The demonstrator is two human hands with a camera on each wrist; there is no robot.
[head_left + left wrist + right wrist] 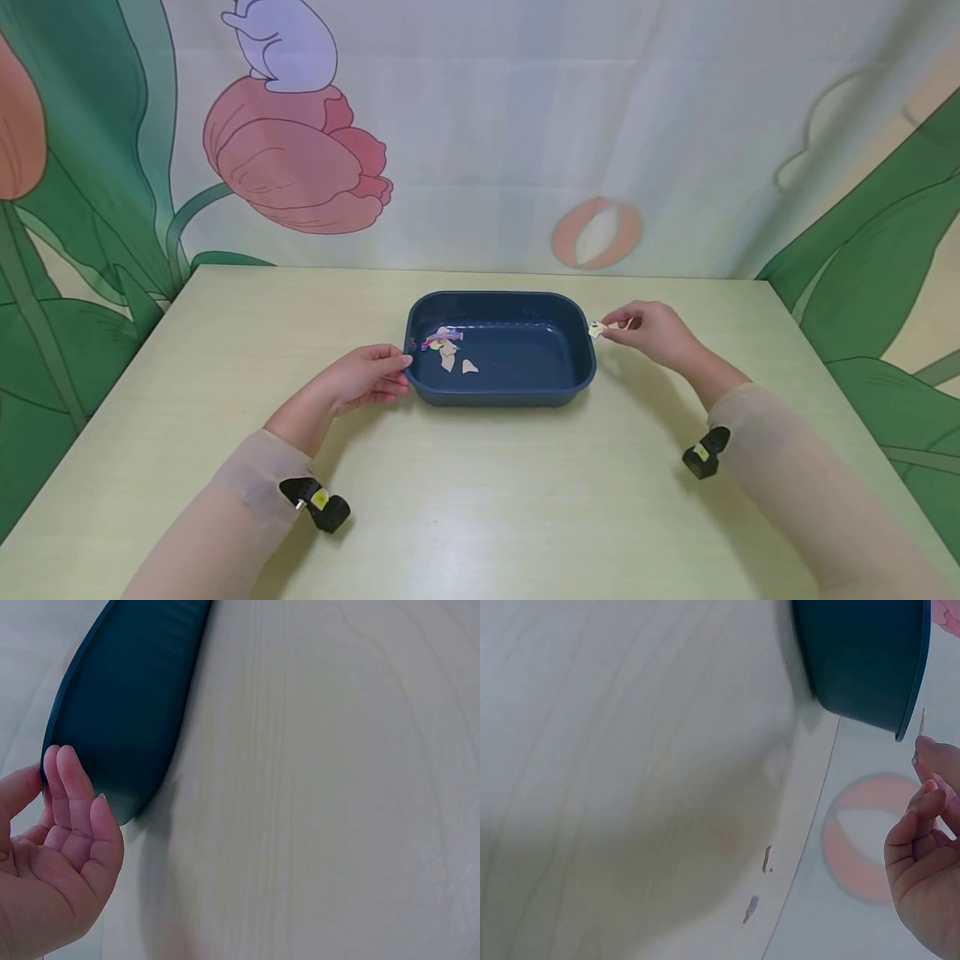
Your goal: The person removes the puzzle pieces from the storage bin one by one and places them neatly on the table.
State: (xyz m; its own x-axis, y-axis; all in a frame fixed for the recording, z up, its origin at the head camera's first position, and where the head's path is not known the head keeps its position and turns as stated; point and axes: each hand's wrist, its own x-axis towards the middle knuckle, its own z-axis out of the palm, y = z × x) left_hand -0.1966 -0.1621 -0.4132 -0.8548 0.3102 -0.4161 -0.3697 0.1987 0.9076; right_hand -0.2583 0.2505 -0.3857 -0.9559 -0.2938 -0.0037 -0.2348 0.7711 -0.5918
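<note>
A dark blue rectangular basin (504, 398) stands on the table, with several small paper-like scraps (447, 354) lying in its left part. At its left end my left hand (363, 379) grips the rim between thumb and fingers; in the left wrist view the hand (67, 855) is at the basin's end wall (120, 712). Just off the right rim, my right hand (651, 332) pinches a small pale, patterned scrap (597, 329). The right wrist view shows that scrap (922, 722) edge-on at the fingertips of the hand (930, 855), close to the basin's rim (901, 735).
Beneath everything is a light wooden table (480, 500). Behind its back edge hangs a printed curtain (480, 167) with flowers and leaves. Two small dark bits (766, 859) show near the table's edge in the right wrist view. A black camera is strapped at each sleeve.
</note>
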